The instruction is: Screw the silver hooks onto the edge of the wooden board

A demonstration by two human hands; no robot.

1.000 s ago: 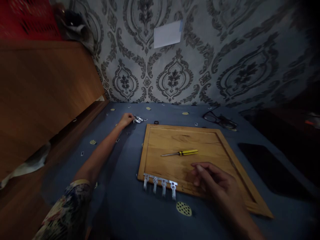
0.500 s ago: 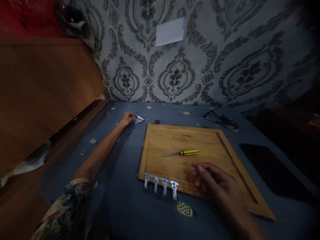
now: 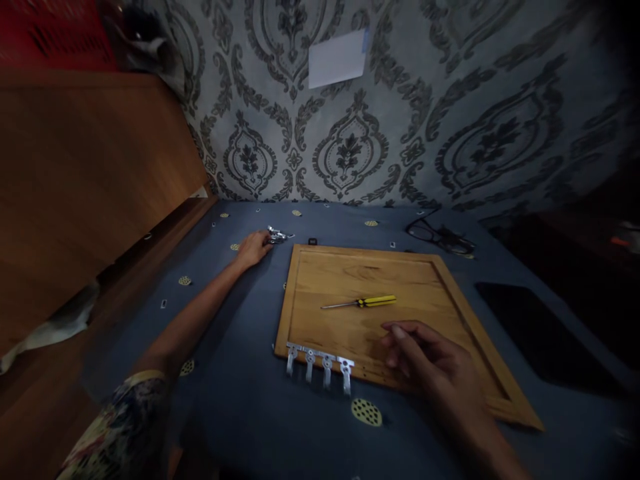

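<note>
At the far left of the cloth, my left hand (image 3: 254,249) is bent down beside a small heap of shiny metal pieces (image 3: 278,235). Its fingers are drawn together, and whatever lies under them is hidden. My right hand (image 3: 433,360) hovers over the front of a framed wooden panel (image 3: 360,270), thumb and fingertips pinched; anything between them is too small to make out. On the panel lies a screwdriver (image 3: 376,301) with a yellow and black handle. Several metal hinge-like brackets (image 3: 327,367) sit in a row along the panel's near-left edge, their arms overhanging it.
Blue patterned cloth (image 3: 240,373) covers the surface. Eyeglasses (image 3: 440,237) lie behind the panel, and a dark flat object (image 3: 535,333) lies to its right. A small black piece (image 3: 313,241) sits by its back-left corner. A wooden cabinet (image 3: 100,180) stands at left, and a patterned wall (image 3: 350,147) at the back.
My left hand has shifted slightly toward me beside the metal heap, its wrist lower. My right hand keeps its pinch over the panel. The whole view has shifted slightly.
</note>
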